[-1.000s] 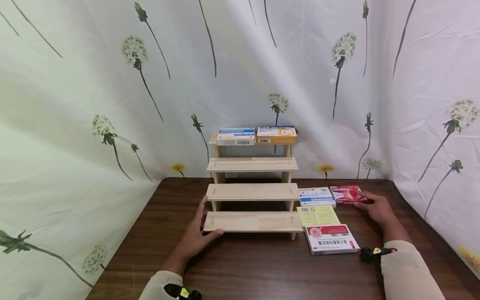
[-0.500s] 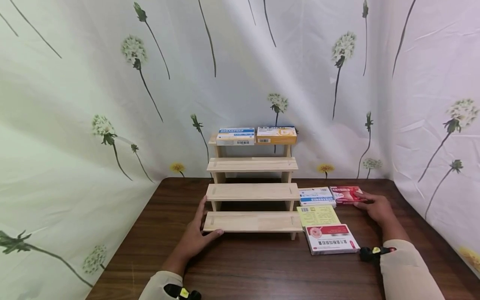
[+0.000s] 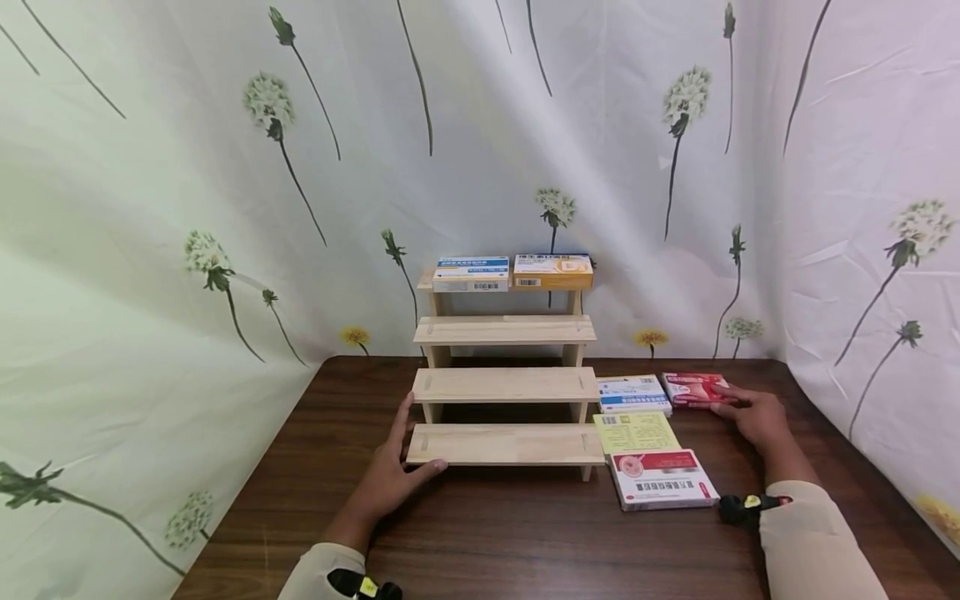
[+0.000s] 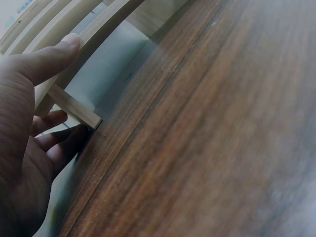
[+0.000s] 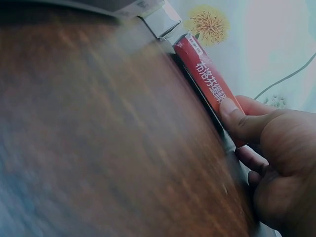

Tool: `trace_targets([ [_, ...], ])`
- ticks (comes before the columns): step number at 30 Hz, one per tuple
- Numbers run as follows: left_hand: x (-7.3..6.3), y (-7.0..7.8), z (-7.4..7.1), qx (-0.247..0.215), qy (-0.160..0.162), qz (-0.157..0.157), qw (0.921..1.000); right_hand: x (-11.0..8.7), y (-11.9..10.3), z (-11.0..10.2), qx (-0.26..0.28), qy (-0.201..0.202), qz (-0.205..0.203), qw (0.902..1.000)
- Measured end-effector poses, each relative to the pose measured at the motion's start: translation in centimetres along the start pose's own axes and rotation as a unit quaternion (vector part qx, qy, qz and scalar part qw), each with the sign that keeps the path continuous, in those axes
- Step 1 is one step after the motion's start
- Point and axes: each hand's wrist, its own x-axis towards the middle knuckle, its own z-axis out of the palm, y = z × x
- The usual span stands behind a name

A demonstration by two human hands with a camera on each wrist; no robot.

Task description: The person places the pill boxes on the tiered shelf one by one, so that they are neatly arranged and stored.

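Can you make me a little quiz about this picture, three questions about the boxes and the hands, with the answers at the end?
1. How many boxes sit on the top step of the wooden stand?
2. True or false: the left hand is holding the yellow box.
3. Fill the gap: the right hand is pinching the ___ box.

Key:
1. Two: a blue-and-white box and an orange-and-white box.
2. False: it touches the wooden stand.
3. Red: the red box.
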Motion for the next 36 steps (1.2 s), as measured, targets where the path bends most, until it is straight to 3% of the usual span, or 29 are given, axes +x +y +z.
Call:
trace_targets([
  [14, 0.4, -0.1, 0.1, 0.012, 0.001, 0.006, 0.9999, -0.7, 0.3, -0.2, 0.031, 0.047, -0.011, 0.9983],
  [21, 0.4, 0.0, 0.2, 0.004, -0.002, 0.0, 1.0, -1.2, 0.0, -0.5, 0.063, 0.046, -0.004, 0.997],
  [31, -0.1, 0.0, -0.1, 0.005, 0.003, -0.007, 1.0, -1.8, -1.7, -0.9, 0.02, 0.082, -0.036, 0.9958],
  [36, 0.0, 0.0, 0.0, 0.011, 0.009, -0.007, 0.9999, -1.9, -2.9, -1.5, 0.009, 0.073, -0.053, 0.9958],
])
